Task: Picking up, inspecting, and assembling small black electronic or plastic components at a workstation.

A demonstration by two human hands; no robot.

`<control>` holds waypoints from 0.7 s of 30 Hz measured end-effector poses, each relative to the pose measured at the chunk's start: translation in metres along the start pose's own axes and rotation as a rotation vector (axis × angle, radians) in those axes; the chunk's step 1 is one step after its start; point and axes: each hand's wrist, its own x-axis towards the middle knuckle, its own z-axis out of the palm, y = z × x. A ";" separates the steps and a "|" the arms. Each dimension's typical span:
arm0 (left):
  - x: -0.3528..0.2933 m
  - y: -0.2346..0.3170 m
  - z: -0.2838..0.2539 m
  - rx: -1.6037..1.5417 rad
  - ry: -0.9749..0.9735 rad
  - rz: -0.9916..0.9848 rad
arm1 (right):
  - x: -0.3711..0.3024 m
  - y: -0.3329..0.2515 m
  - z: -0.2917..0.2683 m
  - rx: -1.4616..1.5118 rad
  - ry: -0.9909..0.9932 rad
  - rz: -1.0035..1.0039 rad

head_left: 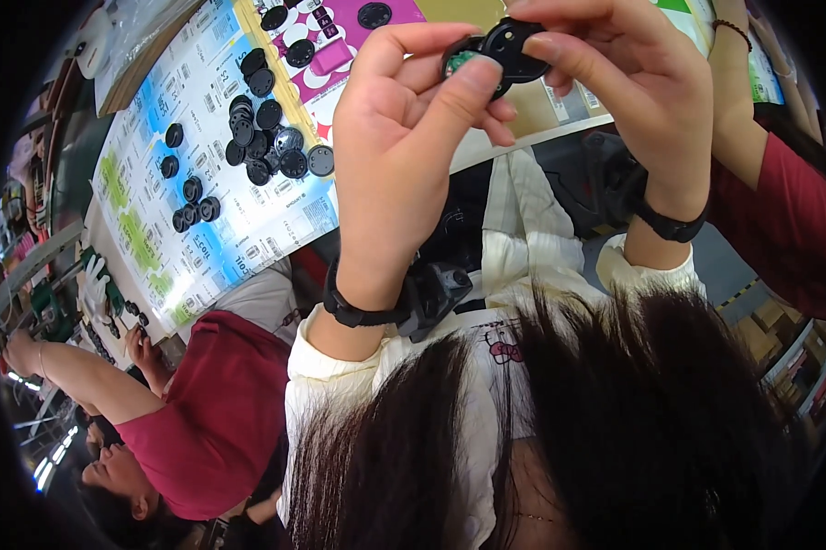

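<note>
My left hand (404, 137) and my right hand (628, 82) are raised together over the table edge. Between their fingertips they pinch a small round black part (509, 46) with a green circuit piece (461, 62) showing at its left side. My left thumb presses against the green piece, while my right fingers hold the black disc from above and the right. Both wrists wear black bands. My own dark hair fills the lower part of the view.
Several round black discs (262, 137) lie heaped on the paper-covered table (211, 238), with more scattered toward the left. A pink sheet (340, 41) holds a few discs. A person in a red shirt (220, 412) sits at my left; another red sleeve (780, 220) is at my right.
</note>
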 end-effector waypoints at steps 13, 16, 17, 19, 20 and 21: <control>-0.009 0.015 -0.010 -0.101 -0.079 -0.079 | -0.012 0.003 0.018 -0.426 0.159 -0.328; -0.009 0.019 -0.018 -0.108 -0.135 -0.119 | -0.007 -0.001 0.019 -0.351 0.162 -0.488; -0.009 0.018 -0.019 -0.112 -0.165 -0.140 | -0.012 -0.008 0.014 -0.334 0.121 -0.429; -0.012 0.014 -0.021 -0.121 -0.140 -0.113 | -0.017 -0.022 0.010 -0.297 0.036 -0.313; -0.014 0.014 -0.021 -0.129 -0.112 -0.087 | -0.016 -0.019 0.012 -0.295 0.035 -0.315; -0.016 0.014 -0.021 -0.137 -0.084 -0.060 | -0.013 -0.012 0.015 -0.314 0.030 -0.407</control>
